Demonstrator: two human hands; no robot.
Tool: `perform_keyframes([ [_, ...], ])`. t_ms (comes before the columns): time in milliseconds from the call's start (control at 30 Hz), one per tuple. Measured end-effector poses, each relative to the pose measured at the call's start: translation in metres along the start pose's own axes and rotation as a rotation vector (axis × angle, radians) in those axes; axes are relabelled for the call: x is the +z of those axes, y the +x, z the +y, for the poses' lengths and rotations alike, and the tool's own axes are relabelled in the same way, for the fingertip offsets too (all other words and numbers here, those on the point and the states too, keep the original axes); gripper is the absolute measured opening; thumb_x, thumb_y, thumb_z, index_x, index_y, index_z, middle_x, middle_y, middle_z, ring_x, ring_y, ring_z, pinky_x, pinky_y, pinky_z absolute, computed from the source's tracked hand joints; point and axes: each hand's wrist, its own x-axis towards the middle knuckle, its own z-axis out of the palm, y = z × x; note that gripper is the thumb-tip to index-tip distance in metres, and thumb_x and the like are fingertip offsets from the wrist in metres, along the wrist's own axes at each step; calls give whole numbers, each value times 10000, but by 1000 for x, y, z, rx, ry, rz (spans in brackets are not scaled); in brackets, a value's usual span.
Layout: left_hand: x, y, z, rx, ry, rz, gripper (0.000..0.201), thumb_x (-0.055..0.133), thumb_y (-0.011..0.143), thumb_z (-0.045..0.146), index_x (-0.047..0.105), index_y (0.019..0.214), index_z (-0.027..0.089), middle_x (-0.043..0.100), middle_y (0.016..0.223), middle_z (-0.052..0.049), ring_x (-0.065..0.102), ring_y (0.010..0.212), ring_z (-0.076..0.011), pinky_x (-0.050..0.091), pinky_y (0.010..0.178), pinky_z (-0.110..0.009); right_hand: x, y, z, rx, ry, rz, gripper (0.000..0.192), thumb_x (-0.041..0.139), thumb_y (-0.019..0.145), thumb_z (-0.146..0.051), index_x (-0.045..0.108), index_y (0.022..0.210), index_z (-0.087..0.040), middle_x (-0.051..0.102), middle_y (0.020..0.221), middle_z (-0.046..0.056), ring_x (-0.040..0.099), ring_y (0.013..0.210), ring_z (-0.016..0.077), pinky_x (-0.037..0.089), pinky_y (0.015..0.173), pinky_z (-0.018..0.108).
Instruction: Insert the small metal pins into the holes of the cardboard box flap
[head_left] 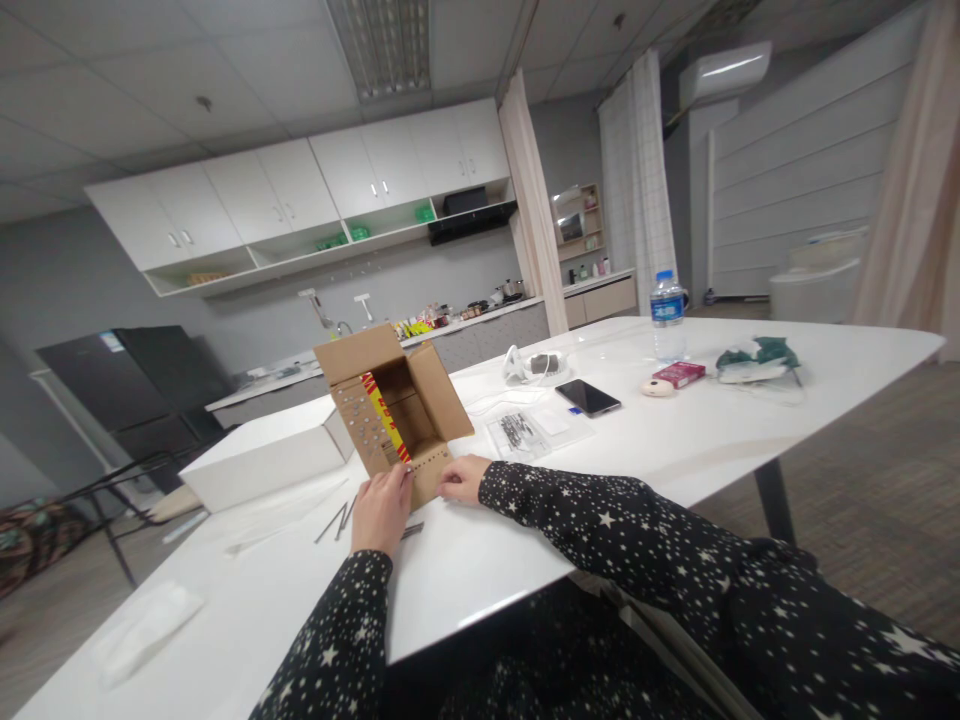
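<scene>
A brown cardboard box (356, 425) stands tilted on the white table, its opening toward me and its flaps spread. Yellow and red tape (388, 418) runs along one side, and small round spots dot the cardboard. Over the left edge of the lower flap, my left hand (381, 508) has its fingers bent together; what they pinch, if anything, is hidden. My right hand (465, 478) is curled closed at the flap's right edge, fingertips against the cardboard. Several thin dark rods (339, 518) lie on the table beside my left hand.
A long white box (266, 450) lies behind at left, and crumpled white plastic (150, 625) at front left. To the right are a clear bag (525, 432), a phone (589, 397), a pink pack (680, 374), a water bottle (667, 318) and a green-and-white bundle (759, 360).
</scene>
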Motion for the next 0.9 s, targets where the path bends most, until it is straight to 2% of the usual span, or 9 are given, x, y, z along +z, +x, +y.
perform_keyframes([
  [567, 6, 2, 0, 67, 17, 89, 293, 331, 903, 311, 596, 942, 191, 654, 761, -47, 599, 773, -174, 377, 742, -301, 1, 0, 0, -20, 12, 24, 217, 557, 764, -321, 682, 725, -147, 536, 559, -18, 429, 543, 88, 287, 512, 208],
  [900, 7, 4, 2, 112, 8, 110, 278, 336, 900, 288, 594, 943, 193, 678, 818, -40, 593, 786, -179, 372, 746, -304, -1, 0, -2, -18, -1, 0, 212, 555, 769, -305, 682, 725, -141, 543, 566, -15, 424, 542, 89, 282, 496, 206],
])
